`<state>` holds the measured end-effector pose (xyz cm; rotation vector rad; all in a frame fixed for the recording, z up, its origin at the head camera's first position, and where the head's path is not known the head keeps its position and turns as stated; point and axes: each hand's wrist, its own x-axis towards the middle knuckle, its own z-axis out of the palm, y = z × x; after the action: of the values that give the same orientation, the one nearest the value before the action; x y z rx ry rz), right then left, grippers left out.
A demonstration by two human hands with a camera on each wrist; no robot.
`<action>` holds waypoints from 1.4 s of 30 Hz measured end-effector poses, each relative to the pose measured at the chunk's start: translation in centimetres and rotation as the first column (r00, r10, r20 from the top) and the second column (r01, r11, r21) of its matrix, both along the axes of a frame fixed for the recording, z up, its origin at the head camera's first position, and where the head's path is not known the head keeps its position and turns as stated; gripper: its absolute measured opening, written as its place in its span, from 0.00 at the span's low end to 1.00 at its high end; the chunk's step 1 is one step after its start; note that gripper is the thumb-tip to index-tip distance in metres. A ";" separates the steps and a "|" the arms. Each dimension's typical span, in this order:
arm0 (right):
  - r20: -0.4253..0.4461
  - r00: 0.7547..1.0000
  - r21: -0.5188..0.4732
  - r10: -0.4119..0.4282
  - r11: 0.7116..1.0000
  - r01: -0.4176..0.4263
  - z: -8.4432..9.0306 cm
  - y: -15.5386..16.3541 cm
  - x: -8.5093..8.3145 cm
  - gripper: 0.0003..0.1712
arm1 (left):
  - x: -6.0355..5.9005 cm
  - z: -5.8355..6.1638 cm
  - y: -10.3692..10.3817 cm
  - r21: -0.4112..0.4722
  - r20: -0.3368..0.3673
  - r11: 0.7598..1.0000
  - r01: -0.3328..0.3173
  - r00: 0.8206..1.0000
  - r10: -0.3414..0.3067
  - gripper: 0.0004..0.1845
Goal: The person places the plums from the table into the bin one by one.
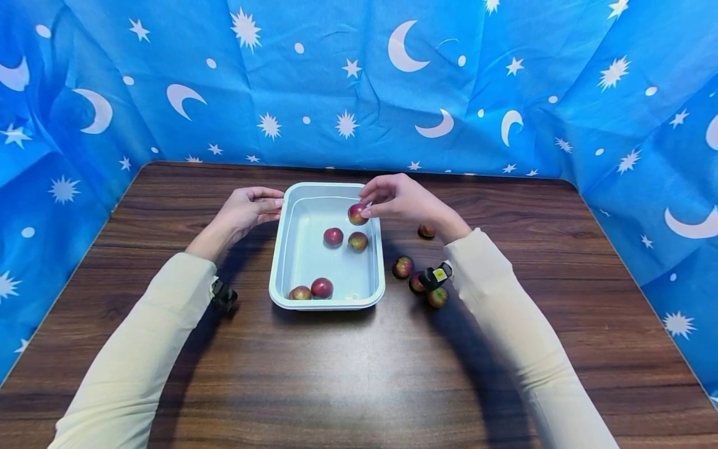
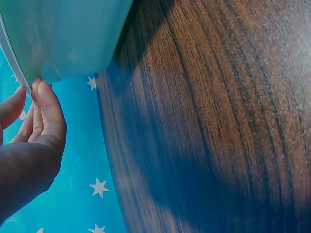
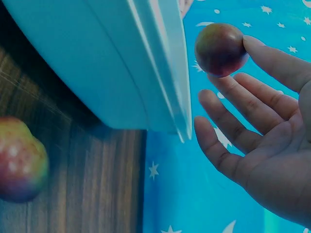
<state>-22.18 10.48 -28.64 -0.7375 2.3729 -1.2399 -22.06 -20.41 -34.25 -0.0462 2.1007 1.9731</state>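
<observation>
A white plastic tub stands in the middle of the table. My left hand pinches its left rim near the far corner, thumb and fingers on either side of the edge in the left wrist view. Between the thumb and fingertips of my right hand is a red and yellow plum, held over the tub's far right corner. Several other plums lie inside the tub, among them a dark red plum in the middle and another red plum by the near wall.
Right of the tub, several loose plums sit on the wooden table, one plum close to the tub wall and a lone plum farther back under the right wrist. A blue cloth with moons and stars hangs behind the table.
</observation>
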 end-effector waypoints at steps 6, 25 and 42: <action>0.016 1.000 -0.004 0.024 1.000 -0.024 -0.4 -0.6 0.3 0.18 | 0.1 0.1 0.1 0.001 0.004 1.000 0.001 1.000 -0.001 0.17; 0.003 1.000 -0.012 0.009 1.000 -0.009 -0.3 0.2 0.3 0.17 | 0.1 0.3 0.0 -0.009 0.019 1.000 -0.003 1.000 0.003 0.17; -0.062 0.997 0.027 -0.051 0.998 0.052 0.3 3.4 0.2 0.18 | 0.1 0.2 0.0 0.010 0.021 1.000 -0.004 1.000 0.004 0.17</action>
<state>-21.95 13.85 -28.37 -0.7193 2.4684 -1.2176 -21.99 -20.36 -34.03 -0.0690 2.0791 1.9771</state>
